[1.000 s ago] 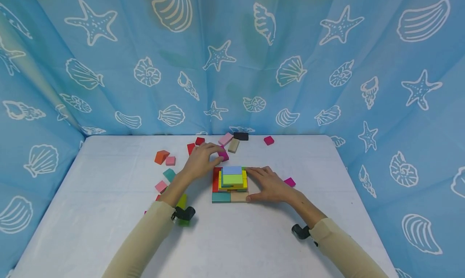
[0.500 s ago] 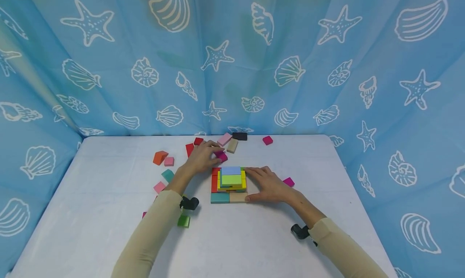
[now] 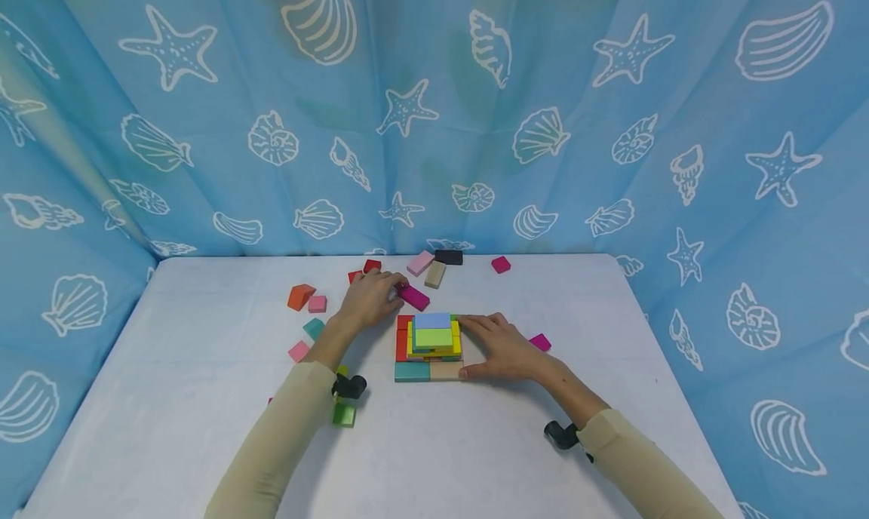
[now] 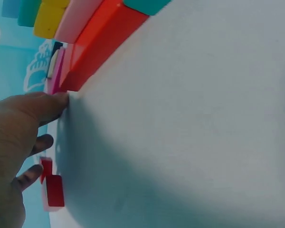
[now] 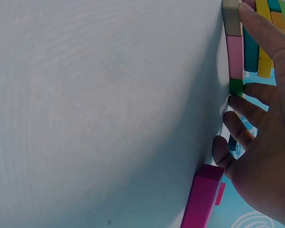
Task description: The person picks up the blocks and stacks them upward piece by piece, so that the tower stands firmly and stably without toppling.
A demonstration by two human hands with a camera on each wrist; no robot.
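My left hand [image 3: 370,299] has its thumb and index finger at the left end of a magenta block [image 3: 415,298], pinching it behind the stack. In the left wrist view the thumb partly hides this block [image 4: 56,78], beyond a red block [image 4: 97,45]. A stepped stack of coloured blocks [image 3: 433,339] stands mid-table, with a blue and a light green block on top. My right hand [image 3: 502,348] rests along the stack's right side, fingers spread. In the right wrist view its thumb is at a beige block [image 5: 232,18], its index fingertip near a green one [image 5: 236,87].
At the back lie a black block [image 3: 449,257], a beige block [image 3: 435,275] and a pink block [image 3: 420,262]. Orange [image 3: 301,297], teal [image 3: 314,328] and green [image 3: 344,416] blocks lie to the left. Another magenta block [image 3: 541,342] sits beyond the right hand.
The magenta block has turned and come slightly nearer the stack, and more of it shows. My left hand has drawn back a little to the left. The right hand stays at the stack.
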